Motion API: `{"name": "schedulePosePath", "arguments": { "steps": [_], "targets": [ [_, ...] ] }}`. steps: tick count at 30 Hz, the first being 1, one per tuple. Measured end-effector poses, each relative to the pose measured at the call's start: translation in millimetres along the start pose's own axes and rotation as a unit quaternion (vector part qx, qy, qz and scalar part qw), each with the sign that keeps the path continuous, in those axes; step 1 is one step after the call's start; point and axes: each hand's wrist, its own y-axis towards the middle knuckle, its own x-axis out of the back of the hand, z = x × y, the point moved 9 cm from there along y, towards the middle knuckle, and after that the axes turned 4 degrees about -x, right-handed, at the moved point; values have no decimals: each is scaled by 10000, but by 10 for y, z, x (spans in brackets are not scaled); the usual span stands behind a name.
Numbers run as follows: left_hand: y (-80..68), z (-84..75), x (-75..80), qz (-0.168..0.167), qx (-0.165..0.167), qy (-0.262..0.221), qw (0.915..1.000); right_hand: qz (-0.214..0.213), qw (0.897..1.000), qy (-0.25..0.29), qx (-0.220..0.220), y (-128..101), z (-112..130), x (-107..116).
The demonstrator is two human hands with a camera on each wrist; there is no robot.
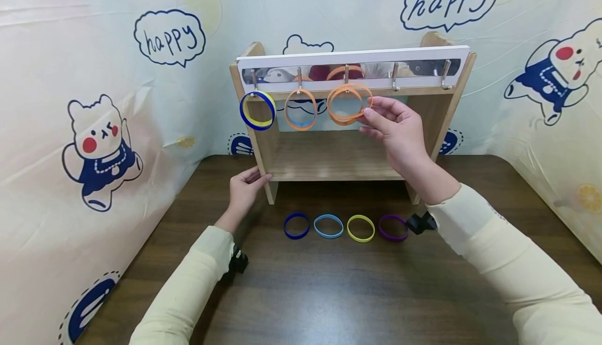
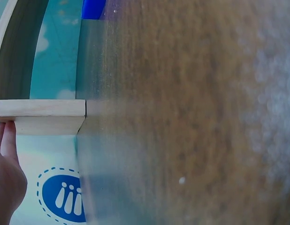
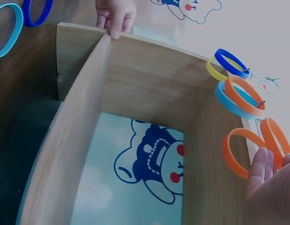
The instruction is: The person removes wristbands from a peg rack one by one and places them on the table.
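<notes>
Left hand point(image 2: 6, 178) fingertips touching pale wooden shelf edge point(image 2: 41, 116), blurred brown table surface point(image 2: 182, 117), blue logo backdrop point(image 2: 63, 196)

table point(image 1: 329, 292): dark wood | on it, in a row: dark blue band point(image 1: 296, 226), light blue band point(image 1: 328, 226), yellow band point(image 1: 360, 228), purple band point(image 1: 393, 228) | backdrop point(image 1: 94, 73): cartoon bears, "happy" speech bubbles

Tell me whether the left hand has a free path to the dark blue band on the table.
Probably yes: the left hand rests on the rack's side, and the dark blue band lies uncovered nearby.
</notes>
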Motion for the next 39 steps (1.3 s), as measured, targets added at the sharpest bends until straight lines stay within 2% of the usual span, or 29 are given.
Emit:
{"name": "schedulePosePath", "arguments": {
  "steps": [7,20,39],
  "targets": [
    [82,253,33,-116,-71,24,9999,22,10000,14,25,-49,72,36],
    [68,262,49,-199,-147,95,9996,117,9998,137,-66,-188,104,193],
    [70,249,47,-199,-95,147,9996,362,9977,298,-482,-367,-92,567]
  ]
}}
